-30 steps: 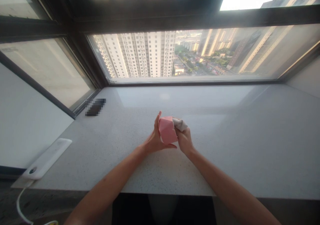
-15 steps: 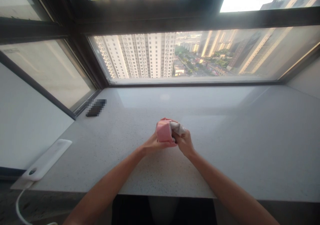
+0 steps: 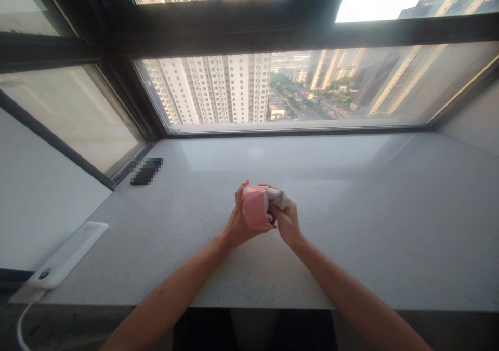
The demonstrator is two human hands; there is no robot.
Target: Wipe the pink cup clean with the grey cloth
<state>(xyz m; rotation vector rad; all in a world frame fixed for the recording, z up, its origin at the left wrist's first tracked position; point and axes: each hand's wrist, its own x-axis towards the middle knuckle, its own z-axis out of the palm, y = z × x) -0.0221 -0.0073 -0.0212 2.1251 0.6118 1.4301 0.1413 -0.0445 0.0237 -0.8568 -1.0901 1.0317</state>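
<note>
A pink faceted pot (image 3: 254, 209) is held on its side above the sill, its mouth facing right. My left hand (image 3: 236, 224) cups it from the left and below, with fingertips showing past its upper left edge. A crumpled greyish-white cloth (image 3: 279, 198) is bunched in my right hand (image 3: 287, 222), which is closed round it at the pot's mouth. Part of the cloth seems to go inside the rim. My right fingertips are hidden in the opening.
Beneath my hands lies a pale speckled windowsill (image 3: 351, 226). A blurred-out dark object (image 3: 146, 172) rests by the left window frame. A long white device (image 3: 70, 255) with a cable lies along the left wall. Large windows close off the far side.
My left hand has shifted its hold, and its fingers now stick up beside the pot's left side. The pot has turned slightly. My right hand stays at the mouth with the cloth.
</note>
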